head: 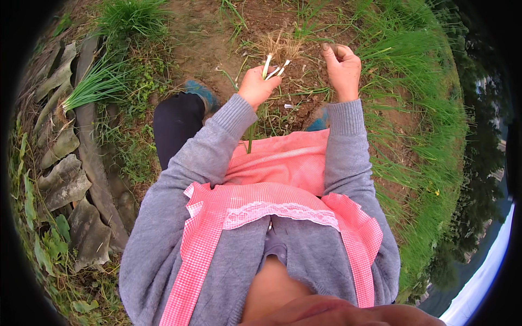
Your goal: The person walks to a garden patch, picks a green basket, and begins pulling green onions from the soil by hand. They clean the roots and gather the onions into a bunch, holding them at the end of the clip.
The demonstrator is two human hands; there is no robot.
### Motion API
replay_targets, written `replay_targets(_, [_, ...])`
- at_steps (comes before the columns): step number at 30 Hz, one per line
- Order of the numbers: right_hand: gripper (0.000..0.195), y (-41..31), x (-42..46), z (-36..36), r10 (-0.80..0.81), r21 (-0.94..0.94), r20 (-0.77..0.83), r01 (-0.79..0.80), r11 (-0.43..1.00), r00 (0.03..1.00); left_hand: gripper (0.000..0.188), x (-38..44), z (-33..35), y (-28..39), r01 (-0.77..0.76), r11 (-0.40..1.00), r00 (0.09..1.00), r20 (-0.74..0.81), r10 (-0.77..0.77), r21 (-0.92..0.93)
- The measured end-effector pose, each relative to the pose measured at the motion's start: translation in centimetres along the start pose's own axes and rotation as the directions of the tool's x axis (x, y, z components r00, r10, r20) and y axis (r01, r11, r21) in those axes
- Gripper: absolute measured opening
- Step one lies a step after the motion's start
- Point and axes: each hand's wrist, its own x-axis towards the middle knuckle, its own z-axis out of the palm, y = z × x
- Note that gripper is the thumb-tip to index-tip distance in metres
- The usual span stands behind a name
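My left hand (257,86) is closed around a few thin spring onions (267,67), their white root ends pointing away from me and a green leaf hanging below the fist towards the apron. To its right my right hand (343,67) is raised over the soil with thumb and forefinger close together; whether something small is between them, I cannot tell. Beyond the left hand lies a tuft of dry, brown roots (281,47) on the ground. A small white scrap (288,106) lies on the soil between my forearms.
A bundle of green onions (96,87) lies at the left on broken corrugated roofing sheets (65,183). Dense rows of green onion plants (420,81) grow along the right. A grassy green clump (132,16) stands at the upper left. My blue shoes (202,93) are on the soil.
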Motion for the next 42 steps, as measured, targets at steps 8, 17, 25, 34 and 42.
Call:
replay_targets(8, [0.031,-1.2,-1.6,3.6,-0.189,0.49,0.314,0.012,0.871,0.93,0.017,0.0,-0.2,0.9,0.091,0.969,0.984,0.172,-0.052,-0.228])
replay_targets(17, [0.019,-1.7,-1.8,3.3,-0.031,0.494,0.367,-0.166,0.854,0.93,0.017,0.1,-0.3,0.8,0.025,0.896,0.992,0.122,0.033,-0.443])
replay_targets(25, [0.015,-2.1,-2.1,3.9,-0.074,0.596,0.33,-0.147,0.79,0.941,0.019,0.4,-0.3,0.2,-0.101,0.961,0.966,0.206,0.156,-0.256])
replay_targets(34, [0.019,-2.7,-2.2,3.3,-0.016,0.708,0.388,-0.286,0.646,0.922,0.031,0.6,0.1,-0.5,-0.391,0.889,0.869,0.222,0.442,-0.24])
replay_targets(42, [0.064,-2.5,-1.0,1.6,-0.238,0.61,0.159,0.095,0.787,0.958,0.03,0.5,-1.4,0.3,-0.032,0.957,0.904,0.399,0.152,-0.29])
